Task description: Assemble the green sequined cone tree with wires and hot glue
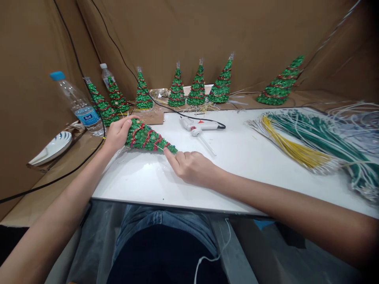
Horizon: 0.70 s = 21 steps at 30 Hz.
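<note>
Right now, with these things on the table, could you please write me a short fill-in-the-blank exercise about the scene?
1. The left hand and right hand touch a green tree whose garland is ____.
2. The glue gun lies on the ____ tabletop.
3. The nearer bottle has a ____ cap.
4. The yellow strands lie to the glue gun's ____.
Missing words: red; white; blue; right.

Right in front, a white board carries a white glue gun near its back edge, and over on the right, bundled yellow strands lie just beside green strands. Behind and left runs a brown surface: seven decorated trees along it, two bottles among them, a white dish far left.
</note>
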Tool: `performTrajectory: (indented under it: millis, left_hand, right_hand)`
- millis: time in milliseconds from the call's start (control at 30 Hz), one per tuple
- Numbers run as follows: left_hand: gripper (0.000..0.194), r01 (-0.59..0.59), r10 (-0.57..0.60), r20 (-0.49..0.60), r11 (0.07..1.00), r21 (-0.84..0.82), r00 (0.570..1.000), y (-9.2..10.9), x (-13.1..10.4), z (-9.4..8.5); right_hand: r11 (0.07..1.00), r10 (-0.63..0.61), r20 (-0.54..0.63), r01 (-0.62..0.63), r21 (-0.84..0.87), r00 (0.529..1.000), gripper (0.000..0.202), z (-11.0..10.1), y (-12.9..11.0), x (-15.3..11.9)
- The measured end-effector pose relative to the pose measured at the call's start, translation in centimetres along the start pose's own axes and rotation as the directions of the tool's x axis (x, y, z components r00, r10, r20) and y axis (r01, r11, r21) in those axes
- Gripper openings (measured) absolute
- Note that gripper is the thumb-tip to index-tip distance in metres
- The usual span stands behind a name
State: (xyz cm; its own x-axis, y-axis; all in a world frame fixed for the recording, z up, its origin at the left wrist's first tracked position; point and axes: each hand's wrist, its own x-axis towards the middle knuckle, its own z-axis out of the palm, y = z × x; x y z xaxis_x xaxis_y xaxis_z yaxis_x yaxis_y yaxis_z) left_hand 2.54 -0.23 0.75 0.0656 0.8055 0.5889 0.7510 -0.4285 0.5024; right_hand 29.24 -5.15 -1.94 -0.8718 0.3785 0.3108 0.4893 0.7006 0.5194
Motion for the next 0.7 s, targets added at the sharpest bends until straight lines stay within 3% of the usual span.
performTrajectory:
  millis: [200, 433, 700]
  left_hand:
    - [0.046, 0.007, -0.007, -0.001, 1.000, -0.009, 1.000, 0.1, 0.0, 0.0]
    - [0.047, 0.007, -0.006, -0.016, 0.993, 0.116, 1.000, 0.3, 0.2, -0.2]
    - [0.047, 0.024, -0.018, -0.040, 0.989, 0.149, 0.999, 0.3, 0.3, -0.1]
  right_hand:
    - [1.000, 0.028, 0.077, -0.027, -0.014, 0.997, 0.047, -1.0, -0.8, 0.6]
    - [0.976, 0.113, 0.253, -0.155, 0.151, 0.961, 0.042, -2.6, -0.8, 1.8]
    - [0.911, 0.199, 0.329, -0.299, 0.285, 0.923, 0.026, -4.2, 0.7, 3.0]
